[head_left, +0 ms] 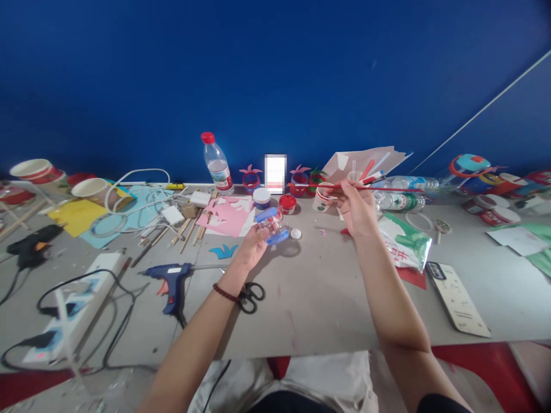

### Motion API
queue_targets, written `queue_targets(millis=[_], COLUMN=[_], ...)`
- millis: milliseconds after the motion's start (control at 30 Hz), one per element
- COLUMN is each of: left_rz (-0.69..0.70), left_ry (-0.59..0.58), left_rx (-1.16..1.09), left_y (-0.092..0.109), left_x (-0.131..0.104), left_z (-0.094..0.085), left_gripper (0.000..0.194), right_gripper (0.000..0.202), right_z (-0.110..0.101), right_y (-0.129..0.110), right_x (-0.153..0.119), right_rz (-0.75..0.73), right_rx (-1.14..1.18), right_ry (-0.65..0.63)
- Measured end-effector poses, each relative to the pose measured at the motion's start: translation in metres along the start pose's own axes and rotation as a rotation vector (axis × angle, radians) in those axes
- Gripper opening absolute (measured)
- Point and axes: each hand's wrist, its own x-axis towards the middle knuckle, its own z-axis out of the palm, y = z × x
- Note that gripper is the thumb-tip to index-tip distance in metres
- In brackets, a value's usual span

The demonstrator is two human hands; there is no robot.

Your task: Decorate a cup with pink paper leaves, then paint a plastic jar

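Note:
My left hand [253,248] grips a clear plastic cup-like piece [272,228] with blue bands, tilted above the table. In the fingers of my right hand [356,207] is a thin red paintbrush [391,189], lying nearly level with one end pointing left. That end is above the open jar of red paint [287,203]. Beside the jar stands a white-lidded jar of blue paint [262,198]. A small white cap [296,234] lies right of the plastic piece. Near my right hand is a paper cup [322,198], partly hidden.
Black-handled scissors [251,297] and a blue glue gun [175,281] lie near my left forearm, with a power strip [81,310] farther left. A red-capped bottle [217,166] and pink paper [228,215] are behind. At right are plastic bottles [398,201] and a phone [458,298].

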Motion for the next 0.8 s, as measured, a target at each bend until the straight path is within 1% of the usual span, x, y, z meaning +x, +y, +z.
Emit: queue_targets(millis=[100, 167, 300, 433, 533, 800], left_rz=[-0.018, -0.037, -0.049, -0.047, -0.045, -0.084], left_ry=[0.008, 0.022, 0.064, 0.041, 0.021, 0.04], left_rx=[-0.014, -0.013, -0.007, 0.019, 0.036, 0.052], left_y=[0.0, 0.0, -0.003, -0.005, -0.007, -0.009], left_x=[-0.001, -0.001, 0.001, 0.001, -0.001, -0.001], left_z=[0.001, -0.001, -0.005, -0.005, -0.004, -0.005], left_gripper=[0.04, 0.041, 0.042, 0.04, 0.042, 0.04], right_gripper=[0.032, 0.03, 0.027, 0.031, 0.033, 0.03], right_z=[0.004, 0.005, -0.001, -0.01, -0.011, -0.009], right_y=[0.0, 0.005, 0.025, 0.048, 0.055, 0.054], right_x=[-0.01, -0.021, -0.052, -0.075, -0.08, -0.085], right_rz=[-0.01, 0.017, 0.116, 0.16, 0.141, 0.121], right_rx=[0.035, 0.071, 0.141, 0.16, 0.158, 0.116], right_ry=[0.011, 0.011, -0.003, 0.015, 0.021, -0.023])
